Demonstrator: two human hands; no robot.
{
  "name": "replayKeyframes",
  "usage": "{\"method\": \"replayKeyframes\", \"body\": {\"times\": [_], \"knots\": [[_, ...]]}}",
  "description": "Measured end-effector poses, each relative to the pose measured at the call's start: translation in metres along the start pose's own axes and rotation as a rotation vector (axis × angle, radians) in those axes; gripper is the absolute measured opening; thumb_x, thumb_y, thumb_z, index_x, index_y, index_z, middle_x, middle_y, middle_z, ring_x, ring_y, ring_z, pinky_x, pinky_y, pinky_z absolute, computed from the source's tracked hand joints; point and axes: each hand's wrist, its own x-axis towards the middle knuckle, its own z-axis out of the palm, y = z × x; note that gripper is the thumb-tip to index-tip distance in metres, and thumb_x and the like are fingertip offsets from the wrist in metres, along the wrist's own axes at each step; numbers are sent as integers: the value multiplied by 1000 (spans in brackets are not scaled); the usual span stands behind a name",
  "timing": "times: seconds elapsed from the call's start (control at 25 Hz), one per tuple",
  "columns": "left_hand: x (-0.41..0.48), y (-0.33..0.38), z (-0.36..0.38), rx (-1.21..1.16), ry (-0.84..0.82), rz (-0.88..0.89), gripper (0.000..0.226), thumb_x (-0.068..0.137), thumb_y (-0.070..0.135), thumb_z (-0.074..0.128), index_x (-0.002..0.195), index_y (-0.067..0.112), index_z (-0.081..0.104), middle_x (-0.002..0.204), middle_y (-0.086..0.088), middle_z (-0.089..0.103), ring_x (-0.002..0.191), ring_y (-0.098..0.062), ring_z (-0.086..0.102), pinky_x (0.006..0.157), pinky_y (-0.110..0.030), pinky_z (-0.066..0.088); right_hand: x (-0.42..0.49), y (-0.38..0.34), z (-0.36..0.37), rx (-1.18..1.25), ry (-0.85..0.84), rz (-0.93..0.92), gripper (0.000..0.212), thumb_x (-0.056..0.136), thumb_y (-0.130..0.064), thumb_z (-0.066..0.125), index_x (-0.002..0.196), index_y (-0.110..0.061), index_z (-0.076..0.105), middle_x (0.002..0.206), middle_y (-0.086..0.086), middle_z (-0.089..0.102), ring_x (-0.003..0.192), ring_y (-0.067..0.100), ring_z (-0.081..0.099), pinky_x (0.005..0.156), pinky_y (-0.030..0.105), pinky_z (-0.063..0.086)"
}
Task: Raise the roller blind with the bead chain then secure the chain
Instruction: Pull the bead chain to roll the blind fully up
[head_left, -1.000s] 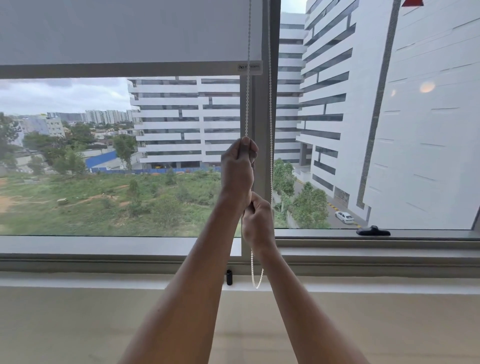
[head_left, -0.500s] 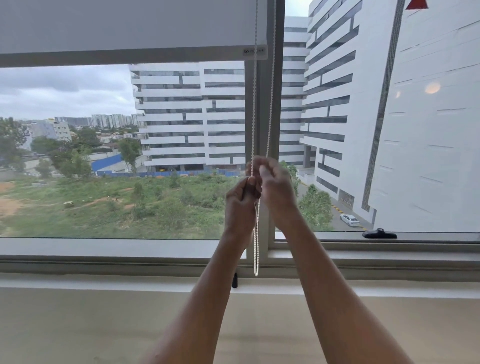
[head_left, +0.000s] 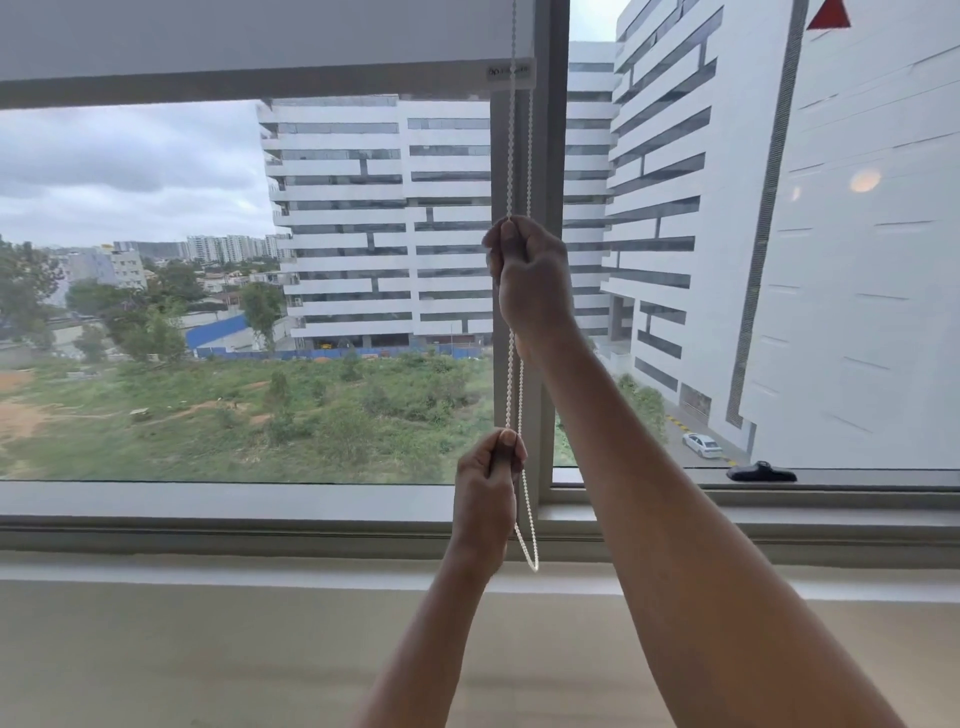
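Observation:
A grey roller blind (head_left: 249, 36) covers the top of the left window pane, its bottom bar (head_left: 249, 80) high in the frame. A white bead chain (head_left: 521, 150) hangs as a loop in front of the window's centre post. My right hand (head_left: 535, 283) is raised and closed on the chain about mid-height of the pane. My left hand (head_left: 485, 493) is lower, near the sill, with thumb and fingers pinched on the same chain. The loop's bottom end (head_left: 532, 564) dangles just below my left hand.
The window frame's centre post (head_left: 545, 156) stands behind the chain. A black window handle (head_left: 761, 473) sits on the right pane's lower frame. A pale sill ledge (head_left: 208, 571) and a beige wall (head_left: 182, 660) lie below the window.
My right hand has gone up the chain while my left hand has dropped towards the sill. The blind's bottom bar sits higher than one second ago.

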Motion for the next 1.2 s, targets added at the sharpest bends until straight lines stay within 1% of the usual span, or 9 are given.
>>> {"method": "replayKeyframes", "body": {"times": [0.16,0.24,0.28,0.36,0.44,0.64,0.88,1.04,1.2], "knots": [[-12,-19,-9,41,-37,-85,40,109,1,45,73,11,58,67,1,46,67,-19,37,60,-26,32,-25,12,-5,-30,-14,36,29,109,-6,45,89,-2,64,70,-3,53,51,-6,47,51,11,39],[-16,-24,-16,149,-68,-150,40,112,14,46,78,6,64,64,-1,54,67,-21,43,61,-24,38,-38,21,-11,-37,-13,71,27,109,-6,46,91,-1,64,73,-2,55,52,-8,50,53,9,43],[-15,-23,-19,241,-70,-178,43,113,28,43,89,8,71,71,0,67,74,-21,53,72,-25,45,-42,25,-13,-32,-10,79,26,109,-6,46,91,-1,65,73,-2,54,52,-8,50,53,9,43],[-3,-12,-23,417,-43,-218,61,110,57,28,130,20,73,128,5,75,123,-20,61,118,-42,39,-48,28,-16,-13,-7,83,27,109,-5,45,89,0,64,70,-2,51,50,-7,47,51,9,40],[23,18,-18,395,12,-150,72,109,62,20,153,18,55,159,-4,57,150,-22,47,129,-54,28,-51,28,-16,6,5,88,30,109,-4,45,86,-3,63,66,-3,49,49,-5,44,50,9,37],[102,148,18,166,-4,155,54,116,41,31,126,7,72,125,-14,77,110,-21,72,94,-36,56,-64,34,-17,23,39,72,33,108,-3,45,79,-5,62,63,-4,46,55,2,38,51,15,32],[151,253,58,-42,-206,65,44,116,31,35,125,3,67,119,-15,79,104,-31,75,84,-39,57,-79,47,-20,51,22,115,35,109,-4,44,79,-11,62,67,1,47,60,6,38,54,22,33],[162,255,66,-167,-230,139,41,115,15,38,89,6,69,62,2,59,51,-9,46,50,-25,37,-87,53,-26,46,12,131,34,108,-2,44,80,-7,62,66,-2,48,58,4,38,55,19,33],[155,246,69,-251,-215,218,45,116,17,38,76,14,60,57,5,46,48,-8,30,48,-24,23,-95,53,-25,38,-15,149,33,109,-2,43,82,-6,62,65,-4,45,56,3,36,52,15,32]]}}
